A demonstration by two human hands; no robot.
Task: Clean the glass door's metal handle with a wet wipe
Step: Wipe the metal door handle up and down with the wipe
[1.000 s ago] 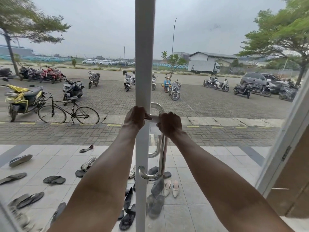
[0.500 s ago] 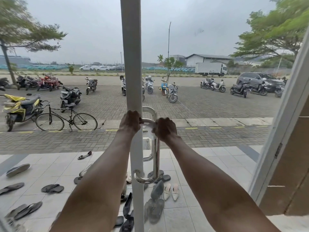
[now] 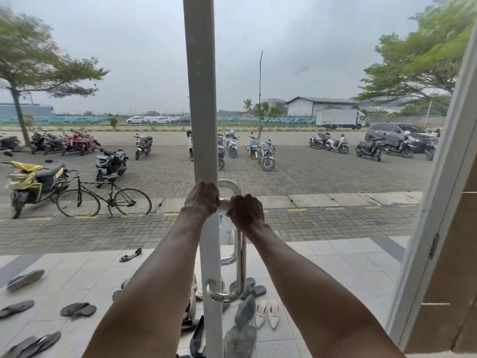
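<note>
R hand is curled tight round the top of the metal handle, knuckles toward the camera, right where the bar bends from horizontal to vertical. A pale scrap just under & left of its knuckles looks like the wet wipe, held vs the bar; too blurred to be sure of its edges. L hand is just beside it, fingers wrapped round the white door frame at the height of the handle's top mount. A short bit of bar shows btwn the two hands. Both forearms are bare & reach up from the bottom of the view.

Handle itself: polished tube, upright, running down from the R hand to a curved foot fixed low on the frame. A second tube shows thru the glass behind it.

Beyond the glass: tiled floor w/ scattered sandals & a pair of pale heeled shoes near the frame's base. Further out are a bicycle, parked scooters, a white truck & trees either side.
</note>
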